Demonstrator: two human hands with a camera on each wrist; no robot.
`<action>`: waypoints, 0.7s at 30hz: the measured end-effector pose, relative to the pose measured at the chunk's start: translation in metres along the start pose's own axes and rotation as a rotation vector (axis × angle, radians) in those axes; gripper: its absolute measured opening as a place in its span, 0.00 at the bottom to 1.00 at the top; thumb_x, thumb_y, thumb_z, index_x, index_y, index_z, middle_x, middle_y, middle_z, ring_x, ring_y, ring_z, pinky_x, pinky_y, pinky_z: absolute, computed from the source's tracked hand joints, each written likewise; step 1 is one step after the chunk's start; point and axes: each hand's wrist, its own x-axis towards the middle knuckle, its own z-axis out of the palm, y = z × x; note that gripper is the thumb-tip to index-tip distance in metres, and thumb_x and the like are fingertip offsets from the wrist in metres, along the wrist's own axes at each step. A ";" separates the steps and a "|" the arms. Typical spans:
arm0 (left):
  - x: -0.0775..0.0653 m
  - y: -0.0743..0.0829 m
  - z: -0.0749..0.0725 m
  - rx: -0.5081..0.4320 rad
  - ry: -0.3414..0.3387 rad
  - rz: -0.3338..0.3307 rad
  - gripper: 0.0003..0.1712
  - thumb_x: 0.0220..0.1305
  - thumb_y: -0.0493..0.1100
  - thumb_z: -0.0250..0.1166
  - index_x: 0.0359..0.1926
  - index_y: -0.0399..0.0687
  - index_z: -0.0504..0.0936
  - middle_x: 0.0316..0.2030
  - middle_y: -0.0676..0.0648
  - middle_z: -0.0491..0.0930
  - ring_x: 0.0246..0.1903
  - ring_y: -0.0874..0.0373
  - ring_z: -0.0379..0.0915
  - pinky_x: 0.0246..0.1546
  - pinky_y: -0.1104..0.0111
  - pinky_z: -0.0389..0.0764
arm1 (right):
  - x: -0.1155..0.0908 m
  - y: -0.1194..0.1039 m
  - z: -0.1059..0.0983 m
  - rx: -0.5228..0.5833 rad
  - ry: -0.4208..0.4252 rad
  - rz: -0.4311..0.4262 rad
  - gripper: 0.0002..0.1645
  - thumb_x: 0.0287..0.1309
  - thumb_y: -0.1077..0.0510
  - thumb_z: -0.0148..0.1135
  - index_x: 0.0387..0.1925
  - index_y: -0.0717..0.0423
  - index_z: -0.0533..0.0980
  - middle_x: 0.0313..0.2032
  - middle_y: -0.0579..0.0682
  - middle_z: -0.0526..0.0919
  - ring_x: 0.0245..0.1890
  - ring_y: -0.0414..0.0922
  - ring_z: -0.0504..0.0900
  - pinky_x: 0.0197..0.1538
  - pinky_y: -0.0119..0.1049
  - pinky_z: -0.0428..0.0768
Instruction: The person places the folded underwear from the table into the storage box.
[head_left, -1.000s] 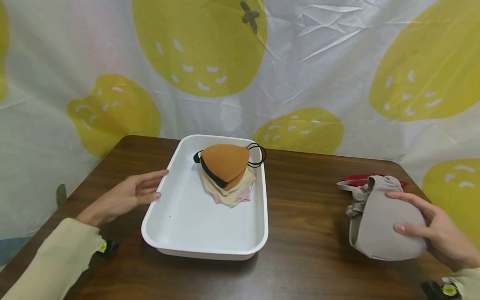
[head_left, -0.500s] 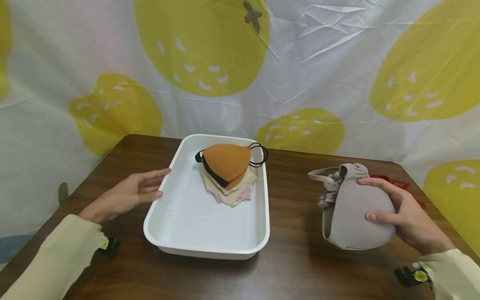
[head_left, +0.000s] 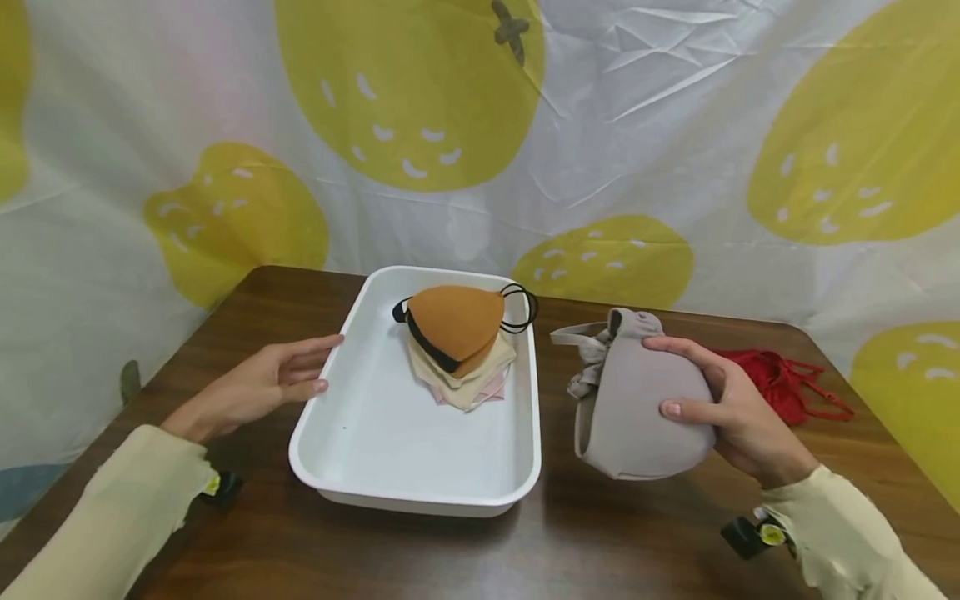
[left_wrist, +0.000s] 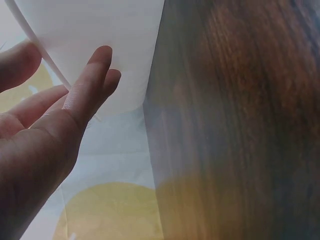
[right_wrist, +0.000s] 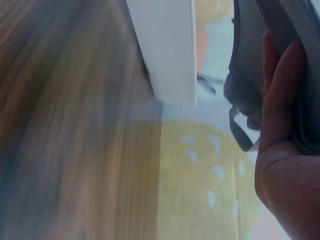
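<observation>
My right hand (head_left: 723, 408) grips a grey bra (head_left: 648, 408), folded so its cups nest, fingers behind and thumb on the near side. A strap and gathered band stick out on its left, and it hangs just right of the white tray (head_left: 415, 502). In the right wrist view, the fingers (right_wrist: 282, 90) lie inside the grey fold. My left hand (head_left: 258, 383) touches the tray's left rim with thumb and fairly straight fingers; the left wrist view shows the fingers (left_wrist: 87, 92) against its outer wall. Inside lies an orange face mask (head_left: 456, 325) with black ear loops.
Under the orange mask are a cream cloth piece (head_left: 480, 371) and a pink one (head_left: 491, 387). A red lacy garment with thin straps (head_left: 780, 383) lies on the brown table (head_left: 600, 542) behind my right hand. A lemon-print curtain (head_left: 465, 225) hangs behind the table.
My right hand has carried the grey bra leftward from the right side toward the tray, uncovering more of the red garment. The left hand has stayed at the tray's rim.
</observation>
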 end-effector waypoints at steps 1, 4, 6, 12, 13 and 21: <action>0.000 0.000 0.000 -0.003 -0.001 -0.001 0.41 0.72 0.38 0.61 0.78 0.37 0.52 0.73 0.29 0.60 0.71 0.32 0.60 0.58 0.62 0.82 | 0.004 0.000 0.005 0.013 -0.009 -0.001 0.38 0.64 0.73 0.56 0.73 0.48 0.64 0.60 0.50 0.70 0.54 0.44 0.79 0.46 0.48 0.88; 0.000 0.000 0.000 -0.007 -0.002 0.004 0.40 0.72 0.37 0.60 0.78 0.36 0.52 0.74 0.29 0.60 0.71 0.32 0.60 0.59 0.62 0.81 | 0.014 -0.001 0.020 0.043 -0.037 0.000 0.38 0.63 0.72 0.57 0.72 0.48 0.64 0.59 0.50 0.71 0.54 0.45 0.79 0.47 0.48 0.87; 0.000 0.001 0.000 -0.007 -0.002 0.009 0.40 0.72 0.37 0.60 0.78 0.36 0.52 0.74 0.29 0.59 0.71 0.32 0.59 0.59 0.62 0.81 | 0.021 -0.001 0.029 0.048 -0.049 0.000 0.38 0.63 0.72 0.58 0.72 0.48 0.65 0.60 0.51 0.71 0.55 0.45 0.79 0.48 0.48 0.87; 0.001 0.001 0.000 -0.008 -0.006 0.008 0.40 0.72 0.37 0.60 0.78 0.36 0.52 0.73 0.29 0.60 0.71 0.32 0.60 0.58 0.62 0.82 | 0.046 0.010 0.060 0.020 -0.054 0.019 0.38 0.58 0.70 0.65 0.68 0.47 0.69 0.61 0.52 0.69 0.56 0.48 0.76 0.50 0.46 0.85; 0.001 0.001 0.000 -0.008 -0.007 0.004 0.41 0.72 0.37 0.61 0.78 0.37 0.52 0.73 0.29 0.60 0.71 0.32 0.61 0.58 0.63 0.82 | 0.051 0.013 0.066 0.014 -0.054 0.024 0.38 0.57 0.69 0.66 0.67 0.47 0.69 0.60 0.53 0.69 0.56 0.48 0.76 0.50 0.46 0.85; 0.000 -0.004 -0.003 -0.014 -0.016 0.044 0.40 0.72 0.39 0.60 0.78 0.35 0.51 0.72 0.28 0.61 0.69 0.34 0.63 0.55 0.71 0.81 | 0.076 0.016 0.110 -0.076 -0.042 0.073 0.41 0.50 0.64 0.75 0.66 0.51 0.70 0.59 0.61 0.73 0.51 0.51 0.77 0.45 0.46 0.85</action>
